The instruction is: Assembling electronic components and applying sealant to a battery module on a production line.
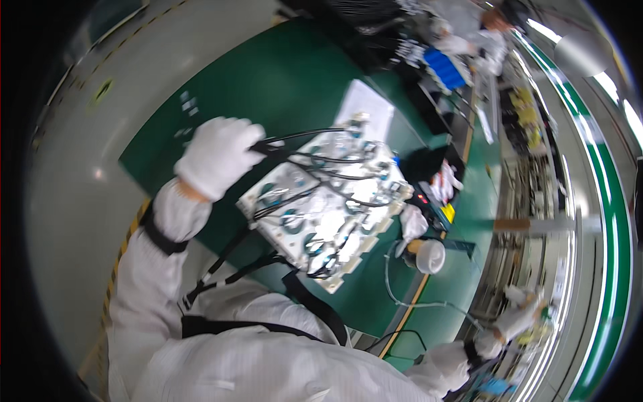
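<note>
My left hand [220,158], in a white glove, is closed round a bundle of black cables [269,146]. The cables run right from the fist to a white panel [276,231] on the green table. Blurred fittings and dark teal rings sit on that panel, with several black cables looping across it. Far off to the right, my gloved right hand [519,320] is stretched out beside the racks. Its fingers look closed, and a small green thing [548,312] shows at their tips, too blurred to name.
A white sheet [365,107] lies behind the panel on the green table [201,94]. To its right stand a white-topped round container [430,256] and a small device with a yellow label [447,213]. Another person [469,33] works near a blue bin [445,68].
</note>
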Action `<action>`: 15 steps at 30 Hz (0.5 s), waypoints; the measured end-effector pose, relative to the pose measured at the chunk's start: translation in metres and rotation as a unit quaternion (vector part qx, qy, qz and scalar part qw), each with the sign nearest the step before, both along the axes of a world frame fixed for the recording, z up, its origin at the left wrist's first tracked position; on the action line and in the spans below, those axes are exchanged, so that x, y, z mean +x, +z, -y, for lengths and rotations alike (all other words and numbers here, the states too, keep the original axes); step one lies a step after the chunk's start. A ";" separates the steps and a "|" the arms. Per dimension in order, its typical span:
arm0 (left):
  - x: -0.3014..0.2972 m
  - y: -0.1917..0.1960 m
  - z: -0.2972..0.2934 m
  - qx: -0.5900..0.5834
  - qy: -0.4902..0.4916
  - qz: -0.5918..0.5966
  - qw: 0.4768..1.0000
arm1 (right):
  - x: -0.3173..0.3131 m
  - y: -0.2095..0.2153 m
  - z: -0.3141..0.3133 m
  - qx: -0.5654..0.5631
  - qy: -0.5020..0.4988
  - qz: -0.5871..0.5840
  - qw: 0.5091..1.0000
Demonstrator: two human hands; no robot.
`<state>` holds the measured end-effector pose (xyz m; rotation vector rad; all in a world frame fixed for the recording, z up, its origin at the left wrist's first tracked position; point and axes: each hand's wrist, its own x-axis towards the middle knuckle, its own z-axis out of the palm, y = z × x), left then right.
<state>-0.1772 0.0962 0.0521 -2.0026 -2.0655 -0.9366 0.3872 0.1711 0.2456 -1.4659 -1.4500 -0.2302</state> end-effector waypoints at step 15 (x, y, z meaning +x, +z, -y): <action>0.019 0.087 0.037 -0.075 0.020 -0.134 0.988 | -0.031 -0.077 -0.078 -0.117 0.033 -0.204 0.971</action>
